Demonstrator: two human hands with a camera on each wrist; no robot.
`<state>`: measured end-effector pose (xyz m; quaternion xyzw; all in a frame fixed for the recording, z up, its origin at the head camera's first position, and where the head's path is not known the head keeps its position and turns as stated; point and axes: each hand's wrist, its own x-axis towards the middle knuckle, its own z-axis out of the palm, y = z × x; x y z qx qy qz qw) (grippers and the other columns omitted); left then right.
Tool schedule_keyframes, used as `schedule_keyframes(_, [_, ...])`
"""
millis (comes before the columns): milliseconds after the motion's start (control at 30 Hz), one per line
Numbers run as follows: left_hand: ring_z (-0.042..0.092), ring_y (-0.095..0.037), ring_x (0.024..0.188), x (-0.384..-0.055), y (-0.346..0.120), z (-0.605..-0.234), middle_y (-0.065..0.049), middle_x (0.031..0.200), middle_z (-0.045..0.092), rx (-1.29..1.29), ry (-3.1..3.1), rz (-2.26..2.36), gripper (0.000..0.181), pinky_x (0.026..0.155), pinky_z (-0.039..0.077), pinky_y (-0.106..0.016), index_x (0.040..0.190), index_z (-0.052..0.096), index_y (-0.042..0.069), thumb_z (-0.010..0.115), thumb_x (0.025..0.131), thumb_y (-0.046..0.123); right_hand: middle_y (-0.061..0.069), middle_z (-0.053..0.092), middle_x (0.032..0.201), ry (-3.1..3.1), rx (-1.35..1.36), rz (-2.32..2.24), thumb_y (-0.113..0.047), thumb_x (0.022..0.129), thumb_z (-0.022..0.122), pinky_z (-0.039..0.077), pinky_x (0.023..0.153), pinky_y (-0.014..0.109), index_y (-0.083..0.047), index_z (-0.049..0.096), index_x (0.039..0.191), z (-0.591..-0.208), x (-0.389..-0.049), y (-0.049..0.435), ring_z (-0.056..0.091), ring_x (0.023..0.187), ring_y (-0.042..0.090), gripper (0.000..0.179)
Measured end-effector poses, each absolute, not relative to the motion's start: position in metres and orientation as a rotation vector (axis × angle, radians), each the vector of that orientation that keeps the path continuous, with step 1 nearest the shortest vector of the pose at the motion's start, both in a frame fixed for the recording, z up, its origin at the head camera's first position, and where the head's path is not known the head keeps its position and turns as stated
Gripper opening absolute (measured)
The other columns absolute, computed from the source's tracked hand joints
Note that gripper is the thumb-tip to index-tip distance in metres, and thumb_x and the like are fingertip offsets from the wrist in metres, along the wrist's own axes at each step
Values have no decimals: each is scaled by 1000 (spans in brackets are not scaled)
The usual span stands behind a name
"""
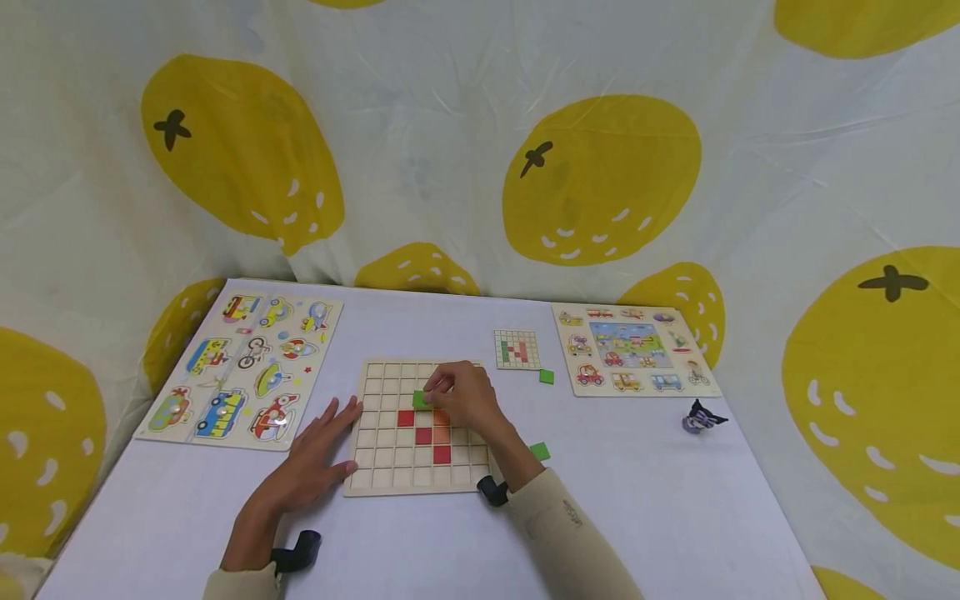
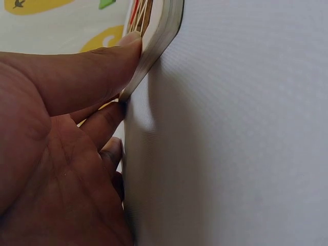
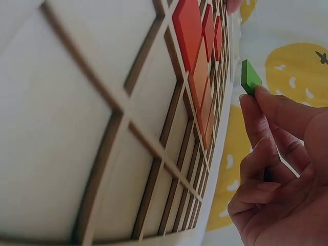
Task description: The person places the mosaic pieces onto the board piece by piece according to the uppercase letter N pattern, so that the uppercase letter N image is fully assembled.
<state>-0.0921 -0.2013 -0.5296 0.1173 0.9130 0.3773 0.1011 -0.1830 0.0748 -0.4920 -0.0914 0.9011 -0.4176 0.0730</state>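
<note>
My right hand (image 1: pixel 468 400) pinches a small green square tile (image 1: pixel 422 401) between thumb and fingertips, over the upper middle of a wooden grid board (image 1: pixel 381 457). The right wrist view shows this green tile (image 3: pixel 249 78) held apart from the grid, tilted. Three red tiles (image 1: pixel 423 436) lie in a diagonal line of cells, and orange tiles (image 1: pixel 442 434) stand in a column beside them, partly hidden by the right hand. At the board's left edge rests my left hand (image 1: pixel 311 458), fingers extended; its thumb (image 2: pixel 123 56) touches the board's side in the left wrist view.
Behind the board lies a small patterned grid card (image 1: pixel 517 349). One loose green tile (image 1: pixel 547 377) is beside it; another green tile (image 1: pixel 539 451) lies near the right forearm. A vehicle puzzle board (image 1: pixel 303 400) is on the left, another puzzle (image 1: pixel 637 387) at right, near a dark purple object (image 1: pixel 701 417).
</note>
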Motion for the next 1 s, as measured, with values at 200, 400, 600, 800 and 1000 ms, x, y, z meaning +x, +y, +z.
schedule_keyframes(200, [5,-45,166,-92,-201,-528,-13,178,22,344,2690,1121,93,131,6,-70,168,33,17,82,89,6,-9,70,73,2721,-263,-1207,-21,89,85,46,60,29,-22,80,87,-494,-186,61,62,78,11,6])
schedule_keyframes(400, [4,-45,166,-92,-201,-527,-14,178,22,338,2687,1124,93,130,5,-70,168,34,16,82,89,7,-9,68,71,2746,-266,-1135,-23,89,86,46,56,28,-25,77,82,-495,-190,47,62,71,10,11])
schedule_keyframes(600, [4,-45,166,-92,-200,-526,-13,178,23,341,2684,1126,93,131,4,-70,167,34,15,82,89,6,-8,68,72,2744,-229,-1076,-23,89,86,47,58,29,-25,77,81,-496,-195,34,62,70,12,12])
schedule_keyframes(800, [4,-46,166,-93,-201,-527,-13,178,23,346,2683,1130,93,130,5,-71,167,34,16,82,89,6,-8,67,73,2755,-203,-1005,-25,91,85,48,62,28,-26,76,80,-496,-198,23,62,71,11,14])
schedule_keyframes(1000, [4,-46,166,-93,-201,-528,-14,178,23,352,2684,1138,94,130,5,-71,168,34,16,82,88,6,-9,67,71,2757,-184,-980,-25,90,86,48,61,28,-26,76,78,-496,-198,16,62,71,10,15])
